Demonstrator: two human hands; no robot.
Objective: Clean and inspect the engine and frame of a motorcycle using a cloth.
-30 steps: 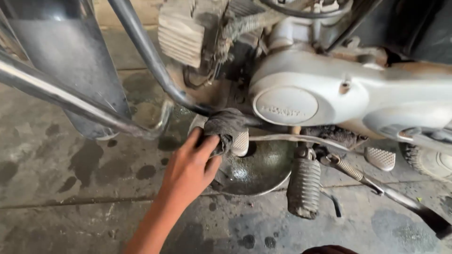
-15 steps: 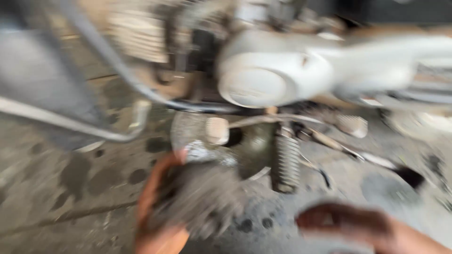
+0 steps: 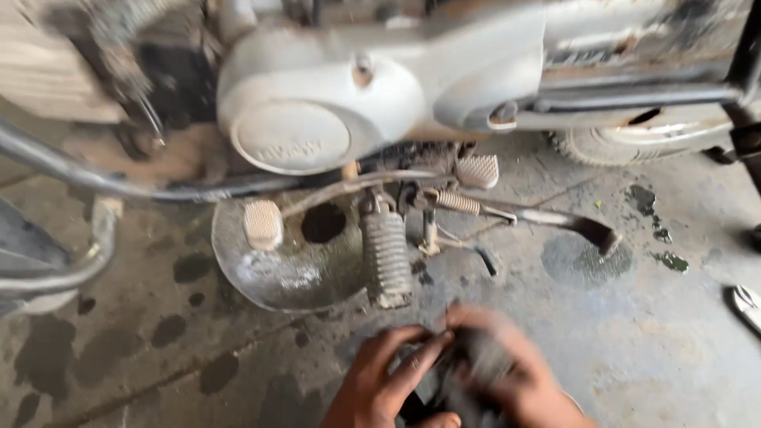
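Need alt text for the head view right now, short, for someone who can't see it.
Both hands, left hand and right hand, grip a dark rag low in frame, blurred. Beyond them a metal pan sits under a motorcycle engine on oil-stained concrete floor.

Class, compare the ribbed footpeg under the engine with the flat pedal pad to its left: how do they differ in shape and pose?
The footpeg is a long ribbed cylinder; the pedal pad is a short, flat rounded rectangle. The footpeg hangs down toward the floor; the pad faces the camera in front of the metal pan. The footpeg looks grey and grimy, the pad paler. Both have a grooved grip surface and sit below the engine cover.
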